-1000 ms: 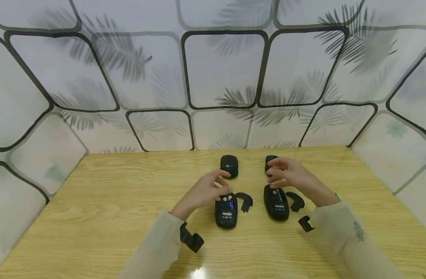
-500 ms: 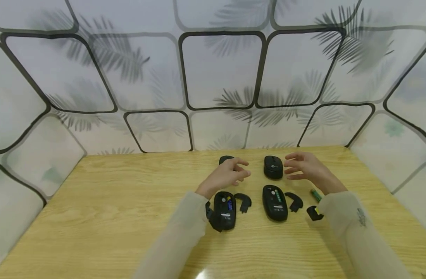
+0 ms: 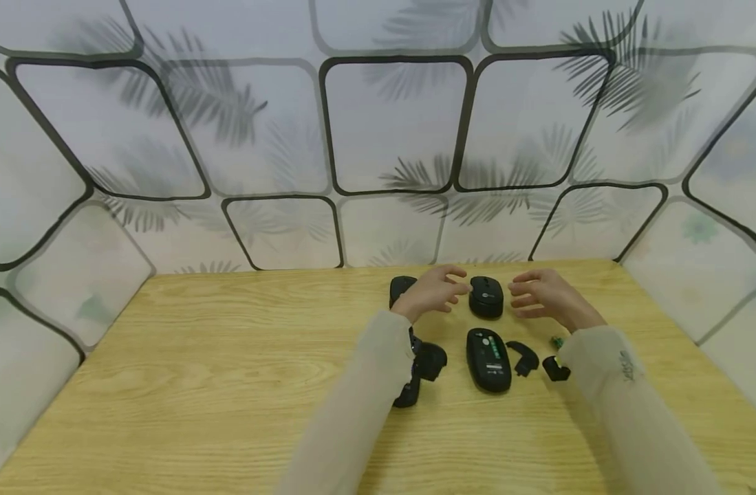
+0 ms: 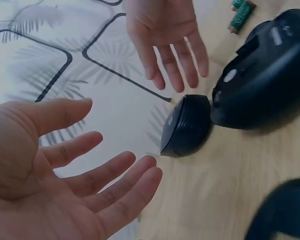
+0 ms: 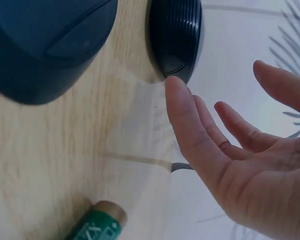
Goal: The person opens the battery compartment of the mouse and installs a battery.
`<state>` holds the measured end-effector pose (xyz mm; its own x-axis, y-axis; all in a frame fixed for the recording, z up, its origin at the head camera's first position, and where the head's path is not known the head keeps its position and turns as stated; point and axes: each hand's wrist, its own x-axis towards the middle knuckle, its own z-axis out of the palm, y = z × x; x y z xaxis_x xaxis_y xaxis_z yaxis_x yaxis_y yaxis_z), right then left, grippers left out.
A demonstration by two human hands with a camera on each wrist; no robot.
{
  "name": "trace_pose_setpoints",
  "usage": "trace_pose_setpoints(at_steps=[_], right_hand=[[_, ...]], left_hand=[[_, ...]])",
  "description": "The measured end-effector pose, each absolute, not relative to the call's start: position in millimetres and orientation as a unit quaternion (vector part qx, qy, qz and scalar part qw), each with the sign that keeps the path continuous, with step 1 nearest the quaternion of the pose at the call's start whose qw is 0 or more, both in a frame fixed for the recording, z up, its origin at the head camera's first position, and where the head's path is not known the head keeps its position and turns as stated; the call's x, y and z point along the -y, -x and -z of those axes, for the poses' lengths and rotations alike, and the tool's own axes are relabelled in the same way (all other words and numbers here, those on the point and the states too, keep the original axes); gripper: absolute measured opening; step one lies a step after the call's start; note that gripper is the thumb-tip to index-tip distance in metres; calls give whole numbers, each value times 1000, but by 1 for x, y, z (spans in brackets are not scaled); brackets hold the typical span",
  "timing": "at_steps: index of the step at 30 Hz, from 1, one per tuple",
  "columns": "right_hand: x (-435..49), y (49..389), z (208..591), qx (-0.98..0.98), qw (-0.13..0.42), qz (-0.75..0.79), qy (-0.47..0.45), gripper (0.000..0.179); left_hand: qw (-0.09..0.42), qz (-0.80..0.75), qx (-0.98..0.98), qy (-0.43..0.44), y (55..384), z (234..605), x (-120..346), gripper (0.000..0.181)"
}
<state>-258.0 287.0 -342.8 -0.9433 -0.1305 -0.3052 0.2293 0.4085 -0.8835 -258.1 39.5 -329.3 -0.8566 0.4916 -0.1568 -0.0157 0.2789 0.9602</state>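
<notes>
Both hands hover either side of a black mouse (image 3: 486, 298) that sits right side up at the back right. My left hand (image 3: 435, 290) is on its left, fingers loosely spread and pointing at it; in the left wrist view this hand (image 4: 75, 175) holds nothing. On the other side is my right hand (image 3: 551, 299), its palm (image 5: 260, 165) bare in the right wrist view. In front lies an upturned mouse (image 3: 489, 361) with its compartment uncovered and green showing inside. Another back mouse (image 3: 401, 290) is partly behind my left hand.
A curved black battery cover (image 3: 523, 359) lies right of the upturned mouse. Green batteries (image 4: 241, 16) rest near the right sleeve. My left wrist and its camera mostly hide another mouse (image 3: 406, 395) at front left. A patterned curtain (image 3: 396, 130) rises behind the table.
My left hand has moved right and back, from over the front left mouse to beside the back right one. The right hand has drawn off to the right, uncovering that mouse.
</notes>
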Motion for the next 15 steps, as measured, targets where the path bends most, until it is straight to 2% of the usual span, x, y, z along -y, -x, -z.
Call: trace_pose_setpoints(at_steps=[7, 15], right_hand=[[-288, 270, 353, -806, 187, 560, -51, 63], [-283, 278, 354, -796, 201, 567, -60, 64]], left_hand=[[250, -573, -767, -144, 274, 338, -59, 50], [225, -591, -769, -91, 286, 363, -70, 52]])
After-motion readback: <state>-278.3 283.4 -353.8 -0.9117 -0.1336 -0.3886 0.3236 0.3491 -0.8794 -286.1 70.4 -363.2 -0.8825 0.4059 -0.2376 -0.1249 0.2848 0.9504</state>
